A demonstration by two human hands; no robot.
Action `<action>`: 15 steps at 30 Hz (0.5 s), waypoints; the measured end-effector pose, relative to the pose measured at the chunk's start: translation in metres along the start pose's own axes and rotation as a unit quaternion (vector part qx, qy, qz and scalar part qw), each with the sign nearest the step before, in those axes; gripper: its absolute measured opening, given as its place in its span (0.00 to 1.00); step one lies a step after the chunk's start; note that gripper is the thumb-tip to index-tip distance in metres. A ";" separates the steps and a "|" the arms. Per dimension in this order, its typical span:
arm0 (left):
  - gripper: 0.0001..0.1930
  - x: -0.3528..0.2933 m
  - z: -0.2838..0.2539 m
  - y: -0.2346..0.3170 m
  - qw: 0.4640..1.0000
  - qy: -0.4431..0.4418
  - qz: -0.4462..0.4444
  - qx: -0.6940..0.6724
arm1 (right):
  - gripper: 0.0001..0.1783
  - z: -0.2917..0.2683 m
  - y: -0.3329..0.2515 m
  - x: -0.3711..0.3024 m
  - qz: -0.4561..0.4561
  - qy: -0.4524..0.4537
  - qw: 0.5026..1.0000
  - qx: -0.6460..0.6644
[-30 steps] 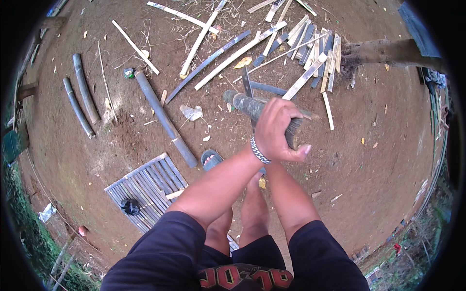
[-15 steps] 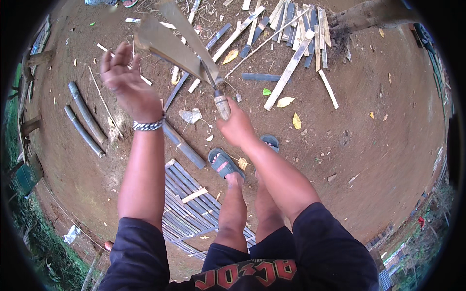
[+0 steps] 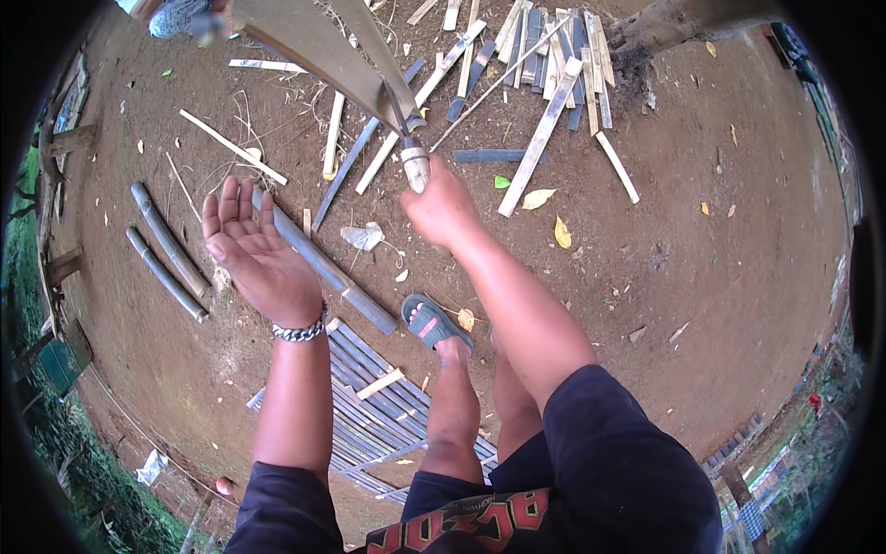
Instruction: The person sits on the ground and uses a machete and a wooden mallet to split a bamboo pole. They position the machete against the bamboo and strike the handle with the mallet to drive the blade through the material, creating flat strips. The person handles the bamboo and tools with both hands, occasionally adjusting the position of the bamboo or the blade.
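My right hand (image 3: 441,205) is wrapped round the pale wooden handle of a machete-like tool (image 3: 314,60), held out ahead of me. From the handle, two broad, flat, grey-brown pieces spread in a V, and their far ends leave the top of the view. I cannot make out how the two pieces are joined. My left hand (image 3: 261,249) is open and holds nothing, palm up with its fingers apart, and wears a chain bracelet (image 3: 298,331) at the wrist. Below it on the ground, a dark bamboo pole (image 3: 323,263) lies partly hidden by the hand.
Split bamboo strips (image 3: 554,78) lie heaped near a tree trunk (image 3: 683,32). Two short bamboo poles (image 3: 166,240) are at the left. A slatted bamboo panel (image 3: 369,406) lies beside my legs. Blue cloth of another person (image 3: 180,17) shows at the top left.
My left hand has moved down and right, away from the tool, its palm turned up. My right hand has raised the tool slightly farther ahead. The view has shifted a little.
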State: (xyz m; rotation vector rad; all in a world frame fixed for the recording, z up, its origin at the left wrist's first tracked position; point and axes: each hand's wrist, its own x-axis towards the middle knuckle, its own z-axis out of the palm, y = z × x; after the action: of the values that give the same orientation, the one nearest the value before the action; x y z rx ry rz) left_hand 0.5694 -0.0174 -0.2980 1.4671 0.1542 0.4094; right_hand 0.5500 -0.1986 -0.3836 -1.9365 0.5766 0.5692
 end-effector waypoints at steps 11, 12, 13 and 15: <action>0.33 0.014 0.008 0.027 1.000 0.026 -0.009 0.005 | 0.26 -0.007 -0.022 0.021 0.043 0.006 0.999 0.014; 0.33 0.011 0.009 0.033 0.999 0.038 -0.014 0.003 | 0.26 -0.010 -0.026 0.001 0.042 -0.004 0.999 0.021; 0.33 0.008 0.010 0.039 0.999 0.049 -0.020 0.002 | 0.27 -0.012 -0.027 -0.009 0.041 -0.014 0.999 0.029; 0.35 -0.001 0.022 0.042 0.998 0.041 -0.028 0.026 | 0.26 0.023 0.043 0.023 0.074 -0.021 0.997 0.015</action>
State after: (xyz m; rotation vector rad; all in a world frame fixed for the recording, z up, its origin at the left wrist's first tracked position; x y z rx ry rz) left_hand 0.5691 -0.0359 -0.2541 1.4941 0.2734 0.4226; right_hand 0.5386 -0.1981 -0.4364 -1.8590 0.7028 0.6896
